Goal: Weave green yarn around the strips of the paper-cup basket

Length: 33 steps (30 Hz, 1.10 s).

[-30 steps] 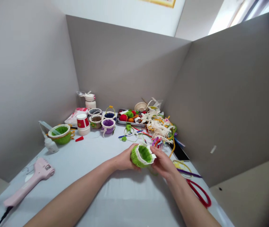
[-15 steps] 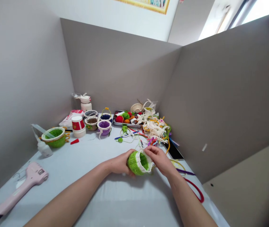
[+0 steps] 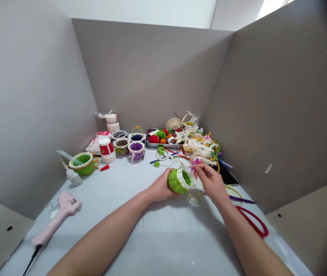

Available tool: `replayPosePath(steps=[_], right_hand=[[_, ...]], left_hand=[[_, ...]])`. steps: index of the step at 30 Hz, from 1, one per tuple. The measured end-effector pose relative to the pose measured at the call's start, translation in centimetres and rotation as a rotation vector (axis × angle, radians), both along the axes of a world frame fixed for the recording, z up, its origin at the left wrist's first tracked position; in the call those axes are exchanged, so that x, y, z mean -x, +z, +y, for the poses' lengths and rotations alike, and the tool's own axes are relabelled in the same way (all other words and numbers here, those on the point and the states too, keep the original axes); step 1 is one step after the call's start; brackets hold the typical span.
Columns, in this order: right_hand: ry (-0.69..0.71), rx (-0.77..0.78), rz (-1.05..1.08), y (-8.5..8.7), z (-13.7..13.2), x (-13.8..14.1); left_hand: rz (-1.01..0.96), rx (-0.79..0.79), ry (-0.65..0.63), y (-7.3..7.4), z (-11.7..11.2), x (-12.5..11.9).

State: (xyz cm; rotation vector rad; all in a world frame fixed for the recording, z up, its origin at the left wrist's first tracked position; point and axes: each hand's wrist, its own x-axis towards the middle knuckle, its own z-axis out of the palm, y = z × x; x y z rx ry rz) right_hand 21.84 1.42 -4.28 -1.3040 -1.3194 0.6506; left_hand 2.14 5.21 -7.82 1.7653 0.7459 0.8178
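Note:
My left hand (image 3: 163, 185) is wrapped around a small green yarn-woven basket (image 3: 177, 181), tilted so its mouth faces right. White upright strips ring the basket's rim. Just right of that rim is my right hand (image 3: 212, 183), thumb and fingertips pinched together; what they hold, if anything, is too small to make out. A loose strand of green yarn (image 3: 194, 198) trails below the basket, between the two hands.
A pink glue gun (image 3: 62, 211), a glue bottle (image 3: 73, 177) and a finished green basket (image 3: 84, 168) lie left. Behind stand several small pots and a tray (image 3: 163, 145) of yarn balls. White scraps (image 3: 202, 149), a phone (image 3: 229, 176) and a red loop (image 3: 255, 224) are right.
The view has shifted, so everything sits farther right. My right hand's pinched fingertips have moved from the basket's rim outward, up and to the right. My left hand keeps its grip.

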Motion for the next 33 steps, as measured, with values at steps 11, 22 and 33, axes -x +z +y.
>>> replayPosePath(steps=[11,22,33], right_hand=[[-0.017,-0.215,-0.573,-0.3,-0.5,3.1],[-0.107,-0.495,-1.285,0.4,-1.3,3.5],[0.078,-0.211,-0.603,0.3,-0.2,2.1]], left_hand=[[0.186,-0.227,0.297,-1.2,-0.8,-1.2],[0.078,-0.105,0.335,-1.1,-2.3,-2.0],[-0.001,-0.078,0.433,-1.4,-1.4,-2.0]])
